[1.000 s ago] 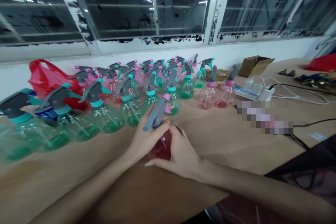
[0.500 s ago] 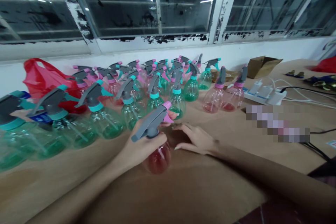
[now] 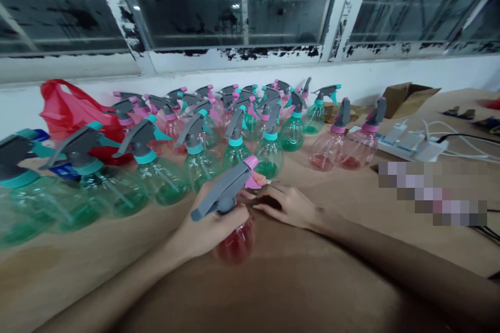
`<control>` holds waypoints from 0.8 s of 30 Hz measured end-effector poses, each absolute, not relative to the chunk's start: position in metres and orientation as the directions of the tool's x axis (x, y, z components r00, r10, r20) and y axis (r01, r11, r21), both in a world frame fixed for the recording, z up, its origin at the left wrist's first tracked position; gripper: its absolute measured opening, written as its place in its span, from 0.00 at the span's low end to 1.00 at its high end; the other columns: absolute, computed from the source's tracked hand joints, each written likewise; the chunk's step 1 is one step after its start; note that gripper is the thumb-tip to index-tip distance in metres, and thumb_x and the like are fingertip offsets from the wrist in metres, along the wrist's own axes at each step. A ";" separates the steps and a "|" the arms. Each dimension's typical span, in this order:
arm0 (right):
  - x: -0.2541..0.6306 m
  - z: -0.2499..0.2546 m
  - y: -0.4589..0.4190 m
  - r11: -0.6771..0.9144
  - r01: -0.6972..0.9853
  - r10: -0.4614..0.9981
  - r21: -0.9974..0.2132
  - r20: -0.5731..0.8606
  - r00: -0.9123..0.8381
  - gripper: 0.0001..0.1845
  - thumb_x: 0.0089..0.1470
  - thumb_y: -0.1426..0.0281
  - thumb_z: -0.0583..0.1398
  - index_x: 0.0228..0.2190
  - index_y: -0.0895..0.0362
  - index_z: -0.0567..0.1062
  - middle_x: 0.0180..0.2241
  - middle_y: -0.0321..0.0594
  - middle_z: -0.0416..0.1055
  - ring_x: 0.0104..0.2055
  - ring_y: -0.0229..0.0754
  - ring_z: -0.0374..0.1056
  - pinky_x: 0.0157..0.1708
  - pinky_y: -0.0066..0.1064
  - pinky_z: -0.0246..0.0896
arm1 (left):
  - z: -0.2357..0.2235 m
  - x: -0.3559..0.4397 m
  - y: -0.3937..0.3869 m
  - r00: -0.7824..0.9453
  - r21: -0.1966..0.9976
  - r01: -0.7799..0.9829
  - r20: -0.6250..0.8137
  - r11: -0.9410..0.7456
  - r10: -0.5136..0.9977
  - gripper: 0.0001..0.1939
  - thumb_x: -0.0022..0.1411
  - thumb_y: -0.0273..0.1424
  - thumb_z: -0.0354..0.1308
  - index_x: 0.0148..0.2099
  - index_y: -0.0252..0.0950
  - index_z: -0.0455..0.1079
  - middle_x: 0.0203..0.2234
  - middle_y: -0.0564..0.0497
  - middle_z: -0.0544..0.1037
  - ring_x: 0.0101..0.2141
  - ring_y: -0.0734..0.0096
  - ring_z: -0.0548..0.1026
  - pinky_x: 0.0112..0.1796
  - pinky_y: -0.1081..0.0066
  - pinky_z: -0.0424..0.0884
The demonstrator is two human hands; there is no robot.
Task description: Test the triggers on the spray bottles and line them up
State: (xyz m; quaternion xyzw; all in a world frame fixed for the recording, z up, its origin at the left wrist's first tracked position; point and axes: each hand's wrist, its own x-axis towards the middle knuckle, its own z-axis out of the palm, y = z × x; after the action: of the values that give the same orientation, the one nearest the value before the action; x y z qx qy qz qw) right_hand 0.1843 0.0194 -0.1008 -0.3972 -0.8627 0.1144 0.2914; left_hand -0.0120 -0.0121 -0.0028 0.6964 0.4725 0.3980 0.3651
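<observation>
A pink spray bottle [image 3: 235,242] with a grey trigger head and a pink nozzle stands near the middle of the table. My left hand [image 3: 219,218] is wrapped around its neck, just under the spray head. To the right of the bottle, my right hand [image 3: 295,205] rests low over the table, its fingers curved and the thumb apart from them. Its fingertips are close to the bottle and to my left fingertips; whether they touch, I cannot tell. Behind my hands stands a green spray bottle [image 3: 269,158] with a turquoise collar.
Several green and pink spray bottles fill the table's left and back, including a green one [image 3: 160,182]. A red plastic bag [image 3: 74,109] lies at the back left. On the right are two pink bottles, a white power strip [image 3: 414,145], cables and an open cardboard box [image 3: 408,99].
The view has shifted slightly, moving the background things right. My left hand still grips the pink spray bottle. My right fingertips have come a little nearer to the bottle.
</observation>
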 end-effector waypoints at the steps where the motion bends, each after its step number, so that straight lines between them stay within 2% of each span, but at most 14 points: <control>1: 0.184 -0.102 0.020 0.655 0.620 0.755 -0.433 0.407 -0.514 0.16 0.56 0.59 0.52 0.41 0.55 0.68 0.41 0.42 0.72 0.43 0.43 0.68 0.41 0.38 0.64 | -0.004 -0.014 -0.011 0.261 0.878 0.377 0.206 -0.296 0.943 0.15 0.42 0.28 0.55 0.34 0.45 0.74 0.18 0.55 0.76 0.28 0.60 0.76 0.32 0.63 0.73; 6: 0.186 -0.106 0.020 0.623 0.646 0.782 -0.441 0.383 -0.492 0.20 0.55 0.57 0.53 0.46 0.54 0.66 0.43 0.43 0.71 0.42 0.45 0.69 0.41 0.40 0.64 | -0.005 -0.020 -0.006 0.335 0.849 0.418 0.187 -0.323 0.924 0.14 0.46 0.29 0.51 0.35 0.44 0.74 0.21 0.53 0.77 0.30 0.60 0.77 0.38 0.61 0.72; 13: 0.186 -0.105 0.015 0.665 0.616 0.747 -0.423 0.366 -0.555 0.31 0.52 0.53 0.54 0.52 0.57 0.62 0.52 0.48 0.64 0.55 0.47 0.59 0.52 0.43 0.56 | -0.007 -0.021 -0.007 0.347 0.856 0.406 0.179 -0.320 0.920 0.11 0.46 0.29 0.51 0.32 0.43 0.72 0.30 0.52 0.79 0.36 0.59 0.77 0.43 0.59 0.70; 19: 0.185 -0.105 0.013 0.684 0.626 0.729 -0.373 0.341 -0.593 0.32 0.52 0.52 0.53 0.53 0.58 0.63 0.56 0.48 0.59 0.59 0.48 0.51 0.56 0.44 0.50 | -0.006 -0.019 -0.008 0.326 0.857 0.412 0.178 -0.309 0.929 0.10 0.45 0.29 0.50 0.32 0.41 0.70 0.30 0.52 0.79 0.33 0.61 0.77 0.38 0.63 0.72; 24: 0.186 -0.102 0.013 0.673 0.632 0.740 -0.385 0.342 -0.579 0.35 0.51 0.51 0.54 0.54 0.59 0.60 0.55 0.49 0.61 0.59 0.48 0.53 0.55 0.45 0.52 | -0.002 -0.017 -0.007 0.342 0.875 0.408 0.118 -0.260 0.932 0.12 0.46 0.30 0.50 0.34 0.40 0.69 0.30 0.52 0.78 0.32 0.63 0.77 0.35 0.68 0.73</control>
State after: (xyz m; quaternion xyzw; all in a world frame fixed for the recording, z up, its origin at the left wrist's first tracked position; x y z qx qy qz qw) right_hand 0.1856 0.0129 -0.1023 -0.3890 -0.8816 0.1112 0.2431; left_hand -0.0170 -0.0070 -0.0019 0.7197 0.4657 0.3349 0.3910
